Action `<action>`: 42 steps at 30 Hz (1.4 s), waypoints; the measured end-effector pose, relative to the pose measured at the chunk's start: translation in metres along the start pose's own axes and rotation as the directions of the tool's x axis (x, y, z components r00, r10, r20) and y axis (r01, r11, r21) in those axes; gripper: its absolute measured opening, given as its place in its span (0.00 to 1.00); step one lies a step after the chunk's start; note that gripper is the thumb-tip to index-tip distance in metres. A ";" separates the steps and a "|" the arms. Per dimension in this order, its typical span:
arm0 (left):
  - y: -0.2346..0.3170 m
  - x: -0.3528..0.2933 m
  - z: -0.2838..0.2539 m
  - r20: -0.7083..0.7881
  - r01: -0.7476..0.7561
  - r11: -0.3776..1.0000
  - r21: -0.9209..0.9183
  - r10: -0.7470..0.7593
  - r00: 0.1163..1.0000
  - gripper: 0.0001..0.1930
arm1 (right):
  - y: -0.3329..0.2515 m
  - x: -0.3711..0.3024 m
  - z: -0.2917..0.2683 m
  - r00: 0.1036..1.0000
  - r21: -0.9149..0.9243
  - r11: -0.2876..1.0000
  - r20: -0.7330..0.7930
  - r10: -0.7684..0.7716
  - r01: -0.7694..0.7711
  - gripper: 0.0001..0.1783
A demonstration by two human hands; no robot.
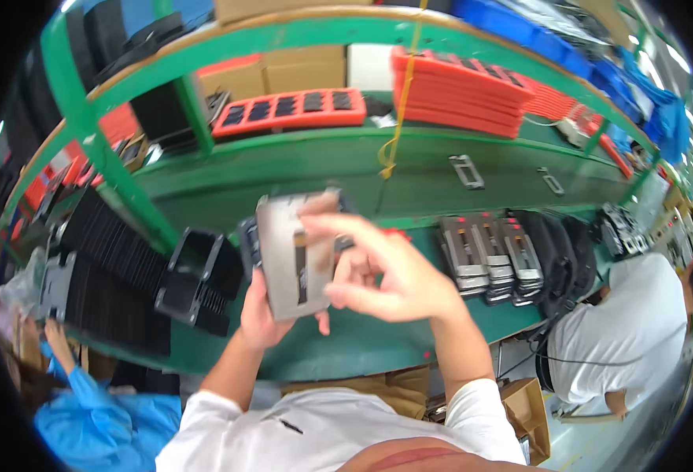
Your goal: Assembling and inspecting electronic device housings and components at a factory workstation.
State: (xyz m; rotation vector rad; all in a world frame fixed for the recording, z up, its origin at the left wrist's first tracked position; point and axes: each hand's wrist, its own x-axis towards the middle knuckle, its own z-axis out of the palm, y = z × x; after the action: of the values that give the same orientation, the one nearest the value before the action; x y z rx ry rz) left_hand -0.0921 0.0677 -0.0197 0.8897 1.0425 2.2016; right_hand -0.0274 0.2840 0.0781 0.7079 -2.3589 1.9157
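The green table [346, 358] carries black stacked panels [118, 303] toward its left end and stacked grey plates [466, 256] toward its right; above it, back from the front edge, is a slotted metal plate [278, 240], long axis pointing away from the person; the right hand [390, 271], half-open, reaches over from the right, contact too blurred to tell; the left hand [263, 316] grips its lower left

From here I see a silver-grey rectangular metal plate [278, 256], round-cornered and smooth, with a long dark slot [301, 274] running lengthwise. It's up in the left hand [261, 318], above the tabletop's [370, 346] near edge, face up and slightly tilted. Behind it, a dark part [250, 242] peeks out at the upper left, too blurred to identify.
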 end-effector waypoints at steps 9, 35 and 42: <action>0.068 0.025 -0.019 0.037 -0.130 0.785 0.606 0.135 0.990 0.38 | 0.041 0.046 -0.026 0.926 -0.046 0.998 0.374 0.048 -0.033 0.17; 0.049 0.072 -0.026 0.045 -0.039 -0.049 0.998 0.122 0.992 0.41 | 0.122 0.050 -0.077 0.951 -0.275 0.910 -0.102 0.292 -0.309 0.39; 0.054 0.067 -0.034 0.017 -0.010 -0.061 0.998 0.103 0.995 0.42 | 0.120 0.050 -0.063 0.951 -0.336 0.891 -0.146 0.272 -0.306 0.41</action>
State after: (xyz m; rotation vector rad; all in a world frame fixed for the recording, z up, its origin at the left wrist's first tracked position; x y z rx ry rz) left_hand -0.1705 0.0696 0.0296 1.3877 2.8708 1.0073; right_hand -0.1311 0.3435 -0.0024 0.2420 -2.7657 1.4875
